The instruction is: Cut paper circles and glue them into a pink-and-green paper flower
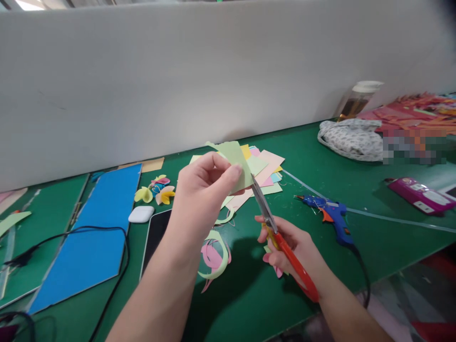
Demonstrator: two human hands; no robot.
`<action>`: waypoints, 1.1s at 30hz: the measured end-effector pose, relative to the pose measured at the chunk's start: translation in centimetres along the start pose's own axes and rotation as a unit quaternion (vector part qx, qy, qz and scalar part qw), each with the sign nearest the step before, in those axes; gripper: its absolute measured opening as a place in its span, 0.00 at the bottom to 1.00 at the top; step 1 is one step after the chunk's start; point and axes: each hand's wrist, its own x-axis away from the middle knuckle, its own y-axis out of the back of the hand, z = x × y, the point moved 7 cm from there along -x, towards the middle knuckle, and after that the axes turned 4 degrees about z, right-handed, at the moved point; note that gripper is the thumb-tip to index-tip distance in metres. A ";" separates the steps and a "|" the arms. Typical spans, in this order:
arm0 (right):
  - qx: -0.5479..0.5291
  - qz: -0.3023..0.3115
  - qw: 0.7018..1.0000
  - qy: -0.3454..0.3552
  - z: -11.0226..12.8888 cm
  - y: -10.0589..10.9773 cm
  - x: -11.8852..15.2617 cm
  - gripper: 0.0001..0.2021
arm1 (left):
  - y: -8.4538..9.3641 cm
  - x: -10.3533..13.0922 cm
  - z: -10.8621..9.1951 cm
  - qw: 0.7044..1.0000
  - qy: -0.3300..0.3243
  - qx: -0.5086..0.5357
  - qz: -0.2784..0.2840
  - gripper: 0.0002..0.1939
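A light green piece of paper (237, 164) is pinched between the thumb and fingers of my left hand (210, 183), raised over the table. My right hand (294, 247) is wrapped round the handles of red-handled scissors (265, 209). The blade tips touch the paper's right edge, and the blades look nearly closed. Behind and below my left hand lies a loose pile of coloured paper (272, 164). Curved green and pink paper scraps (217, 261) lie on the table between my forearms. Small pink pieces (278, 270) show just beneath my right hand.
On the green table (249, 294), a blue glue gun (329, 211) with its cable lies right. Left are small paper flowers (155, 190), a white case (141, 214), a dark tablet (156, 232) and a blue board (96, 228). A jar (356, 102) and patterned pouch (352, 137) stand back right.
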 end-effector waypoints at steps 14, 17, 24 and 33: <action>0.006 -0.030 1.000 -0.001 0.3 0.2 0.0 0.26 | 0.0 0.1 -0.1 1.000 -0.017 -0.021 -0.016 0.09; 0.015 -0.039 0.999 -0.004 0.4 0.2 0.0 0.25 | 0.0 0.2 -0.1 0.999 -0.005 -0.021 -0.025 0.10; -0.008 -0.040 0.999 -0.001 0.4 0.0 0.0 0.25 | -0.1 0.1 -0.1 1.000 -0.006 0.010 -0.024 0.11; -0.005 -0.050 0.999 0.007 0.4 0.2 0.2 0.23 | -0.1 0.0 0.1 0.999 -0.004 0.034 -0.021 0.11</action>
